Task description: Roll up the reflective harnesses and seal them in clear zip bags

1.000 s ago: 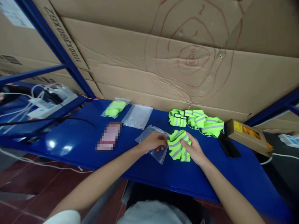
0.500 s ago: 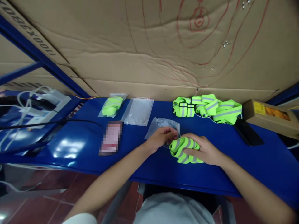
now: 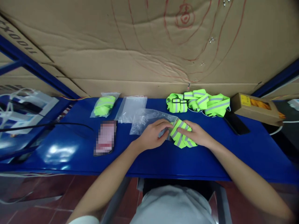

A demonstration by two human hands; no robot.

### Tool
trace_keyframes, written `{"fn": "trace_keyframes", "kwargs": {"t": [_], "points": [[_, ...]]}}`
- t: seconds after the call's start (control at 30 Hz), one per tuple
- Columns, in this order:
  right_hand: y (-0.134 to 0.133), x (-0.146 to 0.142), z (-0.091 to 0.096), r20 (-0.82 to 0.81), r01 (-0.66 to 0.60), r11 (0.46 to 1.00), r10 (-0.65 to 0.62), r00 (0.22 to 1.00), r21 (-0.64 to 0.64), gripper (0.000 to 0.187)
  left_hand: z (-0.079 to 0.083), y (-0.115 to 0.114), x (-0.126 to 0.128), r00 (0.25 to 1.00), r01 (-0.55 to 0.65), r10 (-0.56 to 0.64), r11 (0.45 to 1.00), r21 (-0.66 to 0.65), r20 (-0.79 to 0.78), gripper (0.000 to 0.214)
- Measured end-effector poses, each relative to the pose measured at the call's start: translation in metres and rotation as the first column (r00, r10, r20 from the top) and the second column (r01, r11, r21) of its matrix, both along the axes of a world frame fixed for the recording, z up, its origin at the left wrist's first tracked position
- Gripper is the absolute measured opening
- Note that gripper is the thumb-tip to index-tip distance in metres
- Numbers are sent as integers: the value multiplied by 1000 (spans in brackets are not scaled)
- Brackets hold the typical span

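My right hand (image 3: 195, 133) is closed around a folded neon-yellow reflective strap bundle (image 3: 183, 140) with grey stripes. A clear plastic bag (image 3: 146, 119) lies slanting across the table, its open end at the bundle. My left hand (image 3: 155, 133) pinches the bag's mouth between thumb and fingers, close against the bundle. Whether the bundle's tip sits inside the bag is hard to make out. Behind them lies a flat clear bag (image 3: 130, 107). A bagged strap bundle (image 3: 104, 106) rests to its left.
Several loose reflective straps (image 3: 198, 101) lie along the back, beside a black phone-like object (image 3: 236, 123) and a cardboard box (image 3: 255, 107). A blurred-screen phone (image 3: 105, 137) is at left on the blue table (image 3: 77, 161). White power strips (image 3: 35, 109) and cables stand far left. A cardboard wall (image 3: 93, 62) rises behind.
My right hand has brought the strap bundle up to the bag's mouth. My left hand has lifted and drawn the bag's edge against it. The view has shifted slightly right.
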State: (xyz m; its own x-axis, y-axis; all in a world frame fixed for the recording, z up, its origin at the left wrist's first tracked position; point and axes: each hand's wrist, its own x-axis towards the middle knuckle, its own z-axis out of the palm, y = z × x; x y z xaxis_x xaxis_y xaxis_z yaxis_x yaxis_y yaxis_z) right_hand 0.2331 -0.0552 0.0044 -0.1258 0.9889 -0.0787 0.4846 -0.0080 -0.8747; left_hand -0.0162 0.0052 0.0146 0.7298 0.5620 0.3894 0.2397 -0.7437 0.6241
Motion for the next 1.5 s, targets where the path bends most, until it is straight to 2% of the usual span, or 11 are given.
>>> {"fn": "trace_keyframes", "kwargs": {"t": [0.17,0.3,0.4,0.5,0.67,0.9,1.03,1.13,1.23,1.37,1.5], "points": [[2,0,2,-90,-7,998,1,996,-59,44,4,21,-8,927,145,-73,975,170,-367,84],[4,9,7,-122,-24,993,10,992,-114,45,3,54,-3,839,110,-30,987,116,-543,111],[8,19,7,-159,14,995,-30,987,-103,47,16,73,-8,770,110,-94,994,-14,-631,129],[12,26,4,-165,116,992,-121,979,-39,50,38,83,-21,719,204,-246,969,-142,-650,122],[13,25,-1,-158,297,953,-285,945,54,55,45,83,-18,575,90,23,992,91,-818,124],[13,29,1,-227,552,833,-533,815,30,78,51,43,19,495,30,41,997,64,-868,97],[12,31,7,-417,504,859,-492,764,-89,68,54,15,23,548,97,-26,995,32,-836,116],[11,29,10,-472,499,861,-482,738,-98,64,40,13,24,597,193,-133,981,-19,-791,137],[12,29,11,-460,485,872,-455,762,-59,64,21,22,29,641,239,-161,971,-4,-750,137],[8,34,16,-124,479,849,-463,878,224,70,6,29,29,761,160,-117,987,10,-638,128],[-6,35,21,233,258,786,-449,863,562,58,4,25,21,893,38,-32,999,4,-450,128]]}}
